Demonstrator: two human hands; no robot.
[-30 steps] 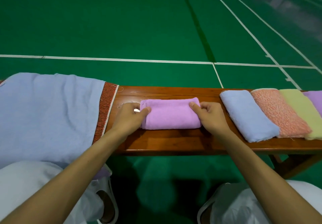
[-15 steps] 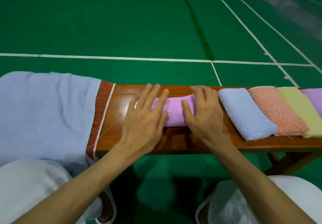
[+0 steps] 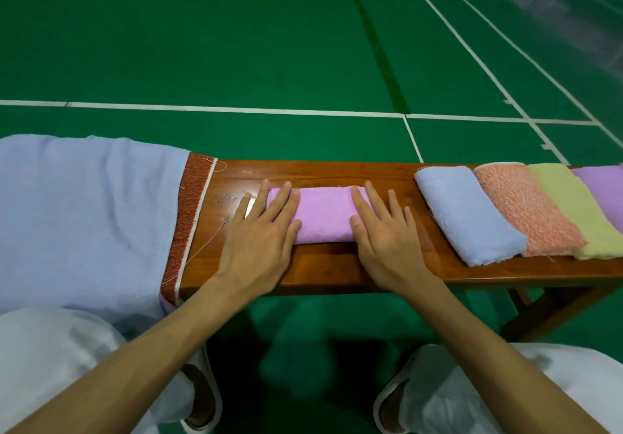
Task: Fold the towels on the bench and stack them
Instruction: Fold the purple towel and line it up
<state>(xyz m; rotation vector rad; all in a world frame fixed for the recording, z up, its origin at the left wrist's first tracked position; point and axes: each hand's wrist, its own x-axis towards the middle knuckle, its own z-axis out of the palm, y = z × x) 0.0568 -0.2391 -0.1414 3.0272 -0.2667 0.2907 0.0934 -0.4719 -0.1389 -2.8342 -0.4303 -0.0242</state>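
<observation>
On the bench [image 3: 337, 266], the left hand [image 3: 259, 234] and right hand [image 3: 387, 238], fingers flat, gripping nothing, press a pink towel [image 3: 323, 214]; folded towels [image 3: 468, 214] lie at 3 o'clock. Released abruptly, its fold could spring open.

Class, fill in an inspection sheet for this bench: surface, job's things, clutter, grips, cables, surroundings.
Surface: wooden bench, glossy brown.
Job's things: folded pink towel at centre; blue towel, orange towel, yellow towel and purple towel folded, overlapping at right; draped pile unfolded at left.
Clutter: loose threads beside the pile.
Grips: left hand and right hand flat, fingers straight, pressing the pink towel's ends.
Cables: nothing seen.
Surroundings: green court floor, white lines.
</observation>
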